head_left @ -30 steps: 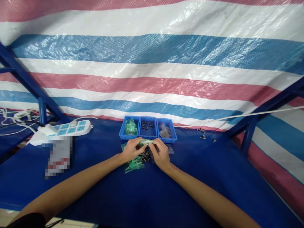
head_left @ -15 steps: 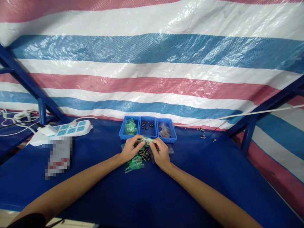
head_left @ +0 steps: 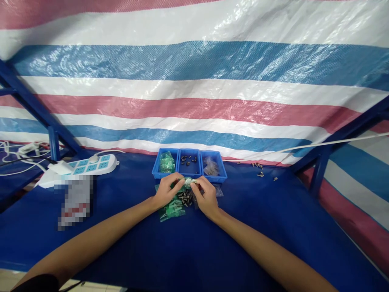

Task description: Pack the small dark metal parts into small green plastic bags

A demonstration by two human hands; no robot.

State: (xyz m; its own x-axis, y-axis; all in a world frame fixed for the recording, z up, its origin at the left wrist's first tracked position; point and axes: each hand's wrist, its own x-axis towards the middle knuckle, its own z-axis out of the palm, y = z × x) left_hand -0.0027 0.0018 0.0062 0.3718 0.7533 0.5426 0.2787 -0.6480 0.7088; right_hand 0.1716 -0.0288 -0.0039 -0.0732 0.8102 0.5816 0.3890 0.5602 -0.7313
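Fingers (head_left: pixel 176 187) and thumbs pinched a pale green packet (head_left: pixel 188 181) from either side, the left hand (head_left: pixel 165 192) at one end, the right hand (head_left: pixel 207 196) at the other. From where I stood, both thumbs pressed in from the near side against the forefingers; the remaining fingers were curled, and I couldn't tell how many of them touched the packet. It was crumpled and small, held up just on the near side of the middle bin (head_left: pixel 194 169), a blue tray with a few dark pieces (head_left: pixel 187 160) lying in it.

Close against the middle bin on its left stood another blue bin (head_left: pixel 164 175), filled with green packets (head_left: pixel 167 163); on its right a third bin (head_left: pixel 217 179) held small clear bags (head_left: pixel 212 167). Nearer the person than the middle bin, below the hands, lay a heap of black fittings (head_left: pixel 185 198), with loose green bags (head_left: pixel 173 211) to the left of it and a clear bag (head_left: pixel 218 190) partly behind the right hand. Well to the right of the middle bin, little metal pieces (head_left: pixel 257 166) were scattered on the blue table (head_left: pixel 194 251). Well to its left lay a white power strip (head_left: pixel 91 165), and behind it hung a striped tarp (head_left: pixel 194 109).
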